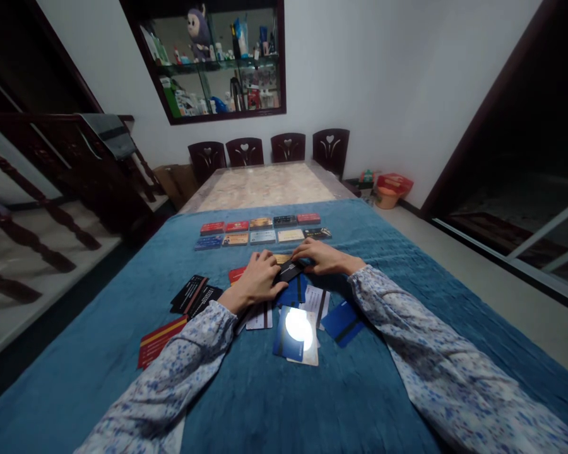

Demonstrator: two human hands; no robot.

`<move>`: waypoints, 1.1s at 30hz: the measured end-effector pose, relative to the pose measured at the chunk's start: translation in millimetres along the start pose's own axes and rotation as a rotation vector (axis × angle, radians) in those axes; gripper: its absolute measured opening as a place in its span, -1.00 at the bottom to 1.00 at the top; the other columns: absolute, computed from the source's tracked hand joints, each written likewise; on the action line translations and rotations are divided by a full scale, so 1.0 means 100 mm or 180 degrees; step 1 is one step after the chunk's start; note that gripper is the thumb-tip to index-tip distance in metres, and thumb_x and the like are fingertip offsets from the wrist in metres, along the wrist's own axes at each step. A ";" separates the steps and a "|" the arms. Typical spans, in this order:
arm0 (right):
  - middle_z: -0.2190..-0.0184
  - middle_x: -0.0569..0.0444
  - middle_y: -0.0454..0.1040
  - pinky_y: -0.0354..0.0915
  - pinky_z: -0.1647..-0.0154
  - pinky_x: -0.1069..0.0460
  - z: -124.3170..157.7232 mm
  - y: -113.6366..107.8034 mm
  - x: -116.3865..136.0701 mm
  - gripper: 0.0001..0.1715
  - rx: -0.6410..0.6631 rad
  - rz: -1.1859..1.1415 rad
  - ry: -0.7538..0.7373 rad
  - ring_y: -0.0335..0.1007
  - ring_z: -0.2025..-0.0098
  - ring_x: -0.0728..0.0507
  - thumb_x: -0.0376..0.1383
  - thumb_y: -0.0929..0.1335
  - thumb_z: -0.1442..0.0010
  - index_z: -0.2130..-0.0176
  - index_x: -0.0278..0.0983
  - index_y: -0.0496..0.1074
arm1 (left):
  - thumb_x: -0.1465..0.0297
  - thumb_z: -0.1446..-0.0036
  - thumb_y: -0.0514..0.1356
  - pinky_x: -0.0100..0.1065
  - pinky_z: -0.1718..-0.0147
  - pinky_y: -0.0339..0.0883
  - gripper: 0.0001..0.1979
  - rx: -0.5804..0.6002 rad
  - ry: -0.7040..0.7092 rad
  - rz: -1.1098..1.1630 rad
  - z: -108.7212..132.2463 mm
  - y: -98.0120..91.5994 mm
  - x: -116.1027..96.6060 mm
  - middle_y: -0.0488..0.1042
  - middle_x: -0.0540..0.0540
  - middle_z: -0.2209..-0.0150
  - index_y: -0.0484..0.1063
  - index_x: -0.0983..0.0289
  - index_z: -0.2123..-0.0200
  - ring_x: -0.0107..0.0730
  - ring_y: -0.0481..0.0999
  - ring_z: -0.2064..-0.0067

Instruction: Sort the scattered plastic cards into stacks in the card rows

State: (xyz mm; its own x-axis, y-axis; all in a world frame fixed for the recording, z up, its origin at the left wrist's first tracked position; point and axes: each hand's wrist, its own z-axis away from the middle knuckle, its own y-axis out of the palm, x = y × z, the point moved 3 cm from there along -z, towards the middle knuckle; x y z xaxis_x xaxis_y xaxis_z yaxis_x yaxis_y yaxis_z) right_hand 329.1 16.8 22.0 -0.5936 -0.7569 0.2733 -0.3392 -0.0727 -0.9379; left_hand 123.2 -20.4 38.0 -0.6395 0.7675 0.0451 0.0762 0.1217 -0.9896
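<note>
My right hand (324, 255) has its fingertips closed on the edge of a black card (291, 270) in the middle of the scattered cards. My left hand (260, 277) lies over the pile at that card's left, thumb spread from the bent fingers; it hides some cards below. Around them are a gold card (283, 258), a red card (236, 274), a blue card (291, 293) and white cards (316, 301). Nearer me, a blue card (286, 340) overlaps a pale card under bright glare. Another blue card (343, 323) lies to the right.
Two rows of small card stacks (262, 237) stand beyond my hands. Black cards (189, 294) and red cards (158, 343) lie at the left. A blue cloth (360, 397) covers the table's near part; chairs (245, 152) line its far end.
</note>
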 end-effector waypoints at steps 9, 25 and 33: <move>-0.02 -0.03 0.63 0.27 -0.16 -0.18 0.00 -0.02 -0.02 -0.55 0.0035 -0.0068 -0.0023 0.40 -0.03 -0.27 -0.42 0.50 -0.04 0.04 -0.20 0.66 | 0.23 -0.27 0.22 0.02 -0.01 0.24 -0.76 0.0041 -0.0069 0.0213 0.00 0.01 0.02 0.54 0.25 0.12 0.58 0.28 0.25 0.00 0.38 -0.01; 0.21 -0.02 0.67 0.36 -0.02 -0.08 0.00 -0.08 -0.04 -0.73 -0.0132 -0.0235 0.0034 0.50 0.07 -0.21 -0.35 0.43 -0.21 0.08 -0.22 0.67 | 0.47 -0.22 0.10 -0.20 0.14 0.36 -0.85 -0.0319 0.0040 0.0646 -0.03 -0.01 0.14 0.55 0.16 0.28 0.48 0.27 0.29 -0.19 0.47 0.19; 0.24 -0.08 0.64 0.37 0.07 -0.02 -0.01 -0.08 -0.03 -0.72 -0.0531 -0.0141 0.0159 0.52 0.14 -0.19 -0.40 0.38 -0.27 0.07 -0.29 0.64 | 0.51 -0.26 0.06 -0.21 0.12 0.42 -0.78 -0.0671 -0.0281 0.0721 -0.05 0.08 0.29 0.57 0.22 0.23 0.52 0.29 0.22 -0.19 0.52 0.18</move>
State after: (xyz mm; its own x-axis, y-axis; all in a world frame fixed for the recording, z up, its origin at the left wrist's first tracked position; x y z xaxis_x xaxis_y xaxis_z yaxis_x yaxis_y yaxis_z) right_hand 333.0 20.2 28.4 -0.6096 -0.7218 0.3277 -0.4796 0.0067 -0.8774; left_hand 108.6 6.1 32.0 -0.6513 0.7335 -0.1944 0.3753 0.0887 -0.9227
